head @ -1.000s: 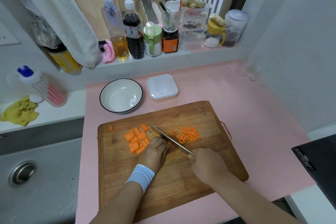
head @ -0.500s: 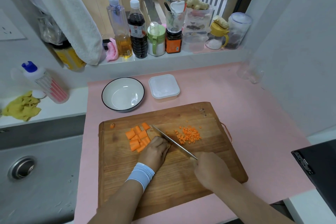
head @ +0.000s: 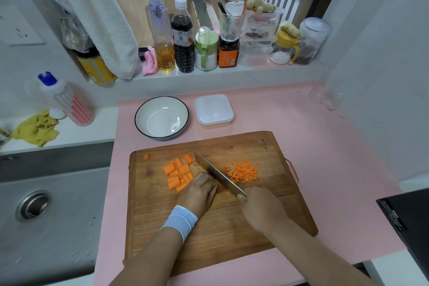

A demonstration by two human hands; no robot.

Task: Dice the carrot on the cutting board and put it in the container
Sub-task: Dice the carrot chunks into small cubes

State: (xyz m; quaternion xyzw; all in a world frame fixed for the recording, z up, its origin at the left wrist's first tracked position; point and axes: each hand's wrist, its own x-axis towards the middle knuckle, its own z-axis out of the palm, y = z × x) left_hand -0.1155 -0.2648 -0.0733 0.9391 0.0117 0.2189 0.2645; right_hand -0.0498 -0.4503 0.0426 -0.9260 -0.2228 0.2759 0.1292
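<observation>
**Blade set between chunks and dice**

On the cutting board (head: 209, 227), the right hand (head: 262, 209) is wrapped round the handle of the knife (head: 218, 174). Carrot chunks (head: 177, 172) lie left of the blade and diced carrot (head: 243, 173) right. The left hand (head: 199, 193) curls against the blade; whether it pins a piece, I cannot tell. The container (head: 214, 111) (white, square) sits beyond the board beside a bowl (head: 161, 117). The board's stamp (head: 262, 144) is unreadable.

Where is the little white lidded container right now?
In the head view, the container sits on the pink counter just beyond the cutting board, right of the bowl.
</observation>
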